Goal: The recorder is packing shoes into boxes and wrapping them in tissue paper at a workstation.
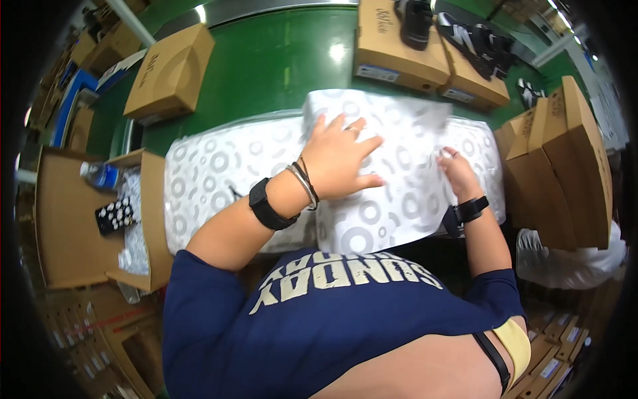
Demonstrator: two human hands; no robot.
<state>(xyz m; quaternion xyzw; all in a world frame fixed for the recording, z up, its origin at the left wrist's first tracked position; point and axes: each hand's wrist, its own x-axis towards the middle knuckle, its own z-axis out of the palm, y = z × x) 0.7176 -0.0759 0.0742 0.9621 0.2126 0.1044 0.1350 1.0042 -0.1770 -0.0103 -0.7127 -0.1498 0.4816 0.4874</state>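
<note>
A stack of white tissue paper [212, 179] printed with grey rings and dashes spreads in front of me. On it lies a loose sheet of the same paper [379, 216], its far edge raised a little. My left hand [335, 156] rests on this sheet with the fingers spread, a ring on one finger. At the sheet's right edge, my right hand [460, 174] has its thumb and fingertips closed on the paper. A small dark thing [453, 222] shows beside my right wrist; I cannot make out what it is.
At the left, an open cardboard box [66, 233] holds a water bottle [101, 175], a black-and-white patterned phone [115, 215] and crumpled paper. Shoe boxes [399, 56] with dark shoes [415, 23] stand at the far right, another box [171, 70] far left. Tilted boxes [558, 173] lean at the right.
</note>
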